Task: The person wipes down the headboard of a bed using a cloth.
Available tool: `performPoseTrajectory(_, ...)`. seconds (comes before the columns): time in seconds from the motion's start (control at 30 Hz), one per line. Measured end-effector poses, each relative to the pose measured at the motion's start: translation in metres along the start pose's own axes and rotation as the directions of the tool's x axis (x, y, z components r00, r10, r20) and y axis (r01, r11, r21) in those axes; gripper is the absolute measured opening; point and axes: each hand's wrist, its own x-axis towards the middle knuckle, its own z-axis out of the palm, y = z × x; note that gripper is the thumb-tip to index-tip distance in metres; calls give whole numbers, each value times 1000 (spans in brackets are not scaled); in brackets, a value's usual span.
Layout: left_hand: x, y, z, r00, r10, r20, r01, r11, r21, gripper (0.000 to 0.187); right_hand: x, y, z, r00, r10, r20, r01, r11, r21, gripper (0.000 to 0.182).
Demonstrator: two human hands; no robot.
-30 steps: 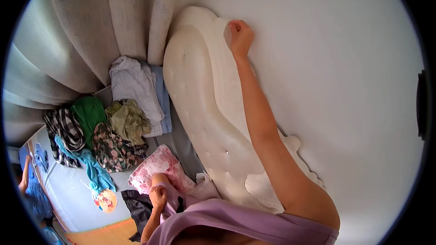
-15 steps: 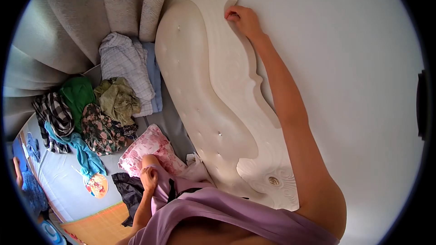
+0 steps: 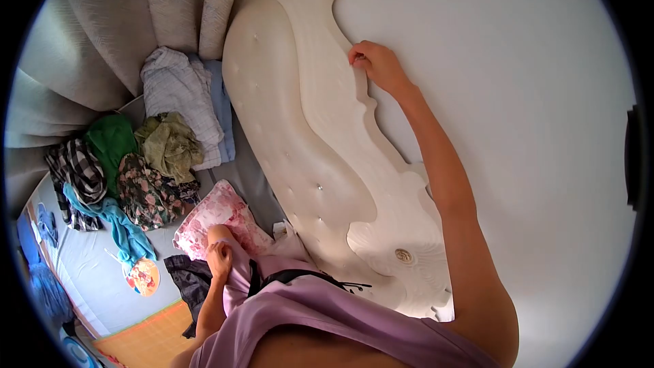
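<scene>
My right hand (image 3: 379,66) is at the scalloped upper edge of a cream tufted headboard (image 3: 272,116), against the wall. Its fingers are curled inward, and whatever lies between them is hidden. My left hand (image 3: 219,260) rests by my bent knee on the leg of my light purple trousers (image 3: 238,279), with its fingers curled closed. Just beyond the knee lies a pink floral pillow (image 3: 221,215). Beside the left forearm is a crumpled black cloth (image 3: 187,283).
Clothes are heaped on the bed (image 3: 88,279): a floral garment (image 3: 146,194), a green one (image 3: 111,140), a checked shirt (image 3: 76,170) and a turquoise cloth (image 3: 122,225). Folded bedding (image 3: 178,88) lies near the curtain (image 3: 109,27). A round hand fan (image 3: 142,277) and an orange mat (image 3: 150,330) are closer.
My right hand has slid down along the headboard's edge, away from its top point. My left hand stays at the knee. The view has shifted slightly, and a person at the far left is less visible.
</scene>
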Motion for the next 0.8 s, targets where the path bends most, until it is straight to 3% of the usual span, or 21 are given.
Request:
performPoseTrajectory(0.27,3,18,0,999,29,28,-29,1000,-3,11,-63,-1,24,981,10,-194,-4,999,33,9)
performPoseTrajectory(0.37,3,14,4,999,29,37,-29,1000,-4,13,-71,8,23,993,47,-105,-40,997,61,8)
performPoseTrajectory(0.43,1,18,0,999,40,14,-40,999,25,13,-55,10,14,995,-19,100,23,999,-34,7)
performPoseTrajectory(0.47,-1,18,-4,999,46,8,-46,998,31,13,-44,10,5,996,-24,91,26,999,-31,7)
performPoseTrajectory(0.53,-5,19,-5,999,-23,27,22,999,43,11,-13,0,-23,890,-37,454,42,999,-1,9)
performPoseTrajectory(0.6,-8,8,-2,1000,-6,4,6,1000,14,11,21,-6,-28,994,-36,106,29,997,67,9)
performPoseTrajectory(0.63,-10,3,-1,1000,9,-9,-9,1000,-14,11,39,-4,-28,987,-155,-44,158,983,91,7)
performPoseTrajectory(0.73,-8,7,-2,1000,-6,-13,6,1000,-12,10,77,15,-7,965,-213,-150,225,972,68,11)
performPoseTrajectory(0.8,-7,4,-2,1000,-12,-24,11,999,-42,10,90,21,5,995,-52,-82,38,986,-162,13)
